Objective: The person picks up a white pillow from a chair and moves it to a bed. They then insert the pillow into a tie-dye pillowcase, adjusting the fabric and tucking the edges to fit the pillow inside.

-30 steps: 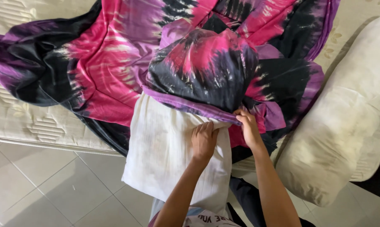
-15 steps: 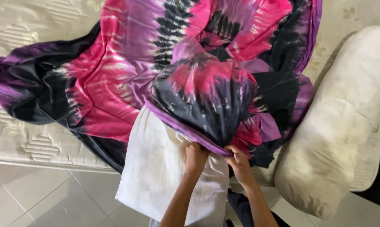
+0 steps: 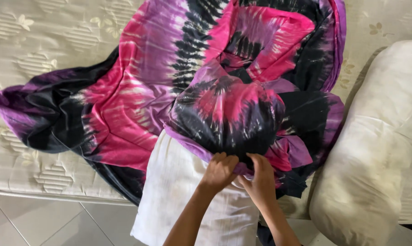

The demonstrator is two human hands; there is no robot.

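Both hands, left hand (image 3: pixel 220 169) and right hand (image 3: pixel 260 178), close their grip on the tie-dyed pillowcase (image 3: pixel 226 116) hem, half-covering a white pillow (image 3: pixel 178 191) at the mattress (image 3: pixel 42 45) edge.

No packages, labels, signs or screens are shown in the head view. Nothing of that kind is seen on any surface in view.

Both hands, left (image 3: pixel 220 171) and right (image 3: pixel 260 178), on tie-dye pillowcase (image 3: pixel 224 116) hem over white pillow (image 3: pixel 178 196).
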